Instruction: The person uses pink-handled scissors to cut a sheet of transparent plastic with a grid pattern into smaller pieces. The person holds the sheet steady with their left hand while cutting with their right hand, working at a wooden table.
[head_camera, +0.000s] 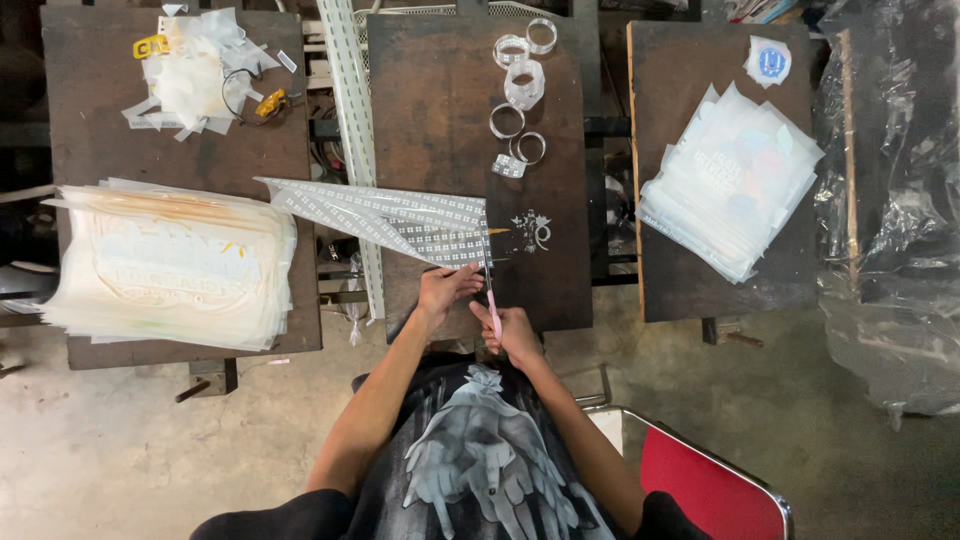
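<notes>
Two hands: left pinching patterned sheet, right gripping pink-handled scissors w/ blades on sheet edge.

The blade end of the pink-handled cutter is too thin to be made out against the patterned sheet. Its handle is partly covered by the right hand, so the grip cannot be read. The red chair is cut off by the bottom edge. The small pieces in the far-left pile of scraps are too small to be told apart.
</notes>
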